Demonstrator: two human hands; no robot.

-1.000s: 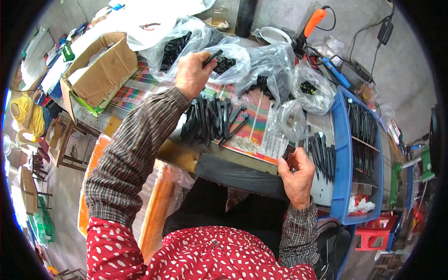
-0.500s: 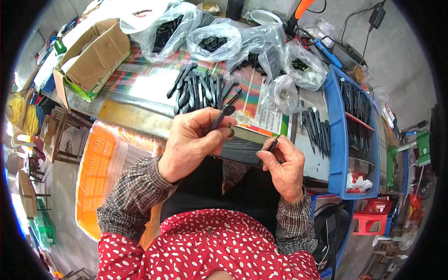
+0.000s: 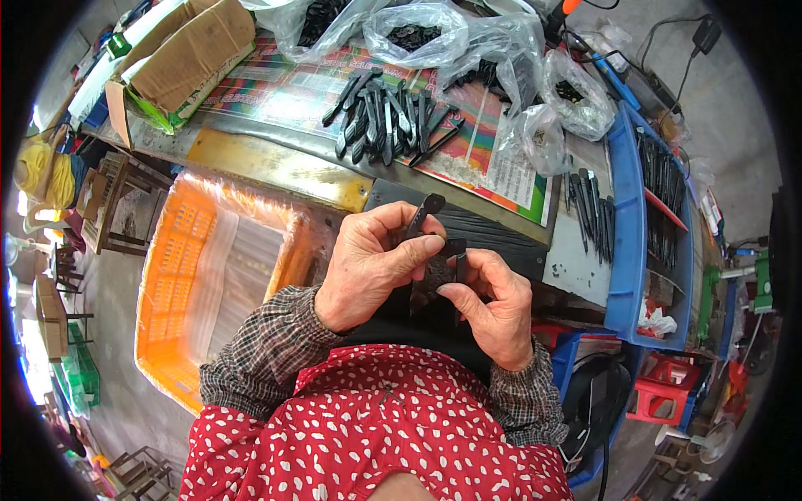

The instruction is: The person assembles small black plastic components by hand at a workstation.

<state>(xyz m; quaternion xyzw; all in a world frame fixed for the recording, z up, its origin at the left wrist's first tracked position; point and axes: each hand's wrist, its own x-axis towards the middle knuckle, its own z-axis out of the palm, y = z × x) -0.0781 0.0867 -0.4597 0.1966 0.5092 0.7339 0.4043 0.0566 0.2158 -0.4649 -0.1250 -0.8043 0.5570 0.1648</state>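
Note:
My left hand pinches a black plastic part with a rounded, flat end that sticks up past the fingertips. In my right hand, thumb and fingers close on a slim black piece. The two hands are close together over my lap, and a small dark tab shows between them; which hand bears it I cannot tell. Beyond them on the bench lies a pile of black handle-like parts, with one thin black stick at its right side.
Clear plastic bags of small black parts line the back of the bench. To the right are loose black sticks and a blue bin holding more. An orange crate stands at left, below a cardboard box.
My hands have come together, the right one moving left toward the left one, each still gripping its black piece. The whole view has shifted, so the bench sits higher in it.

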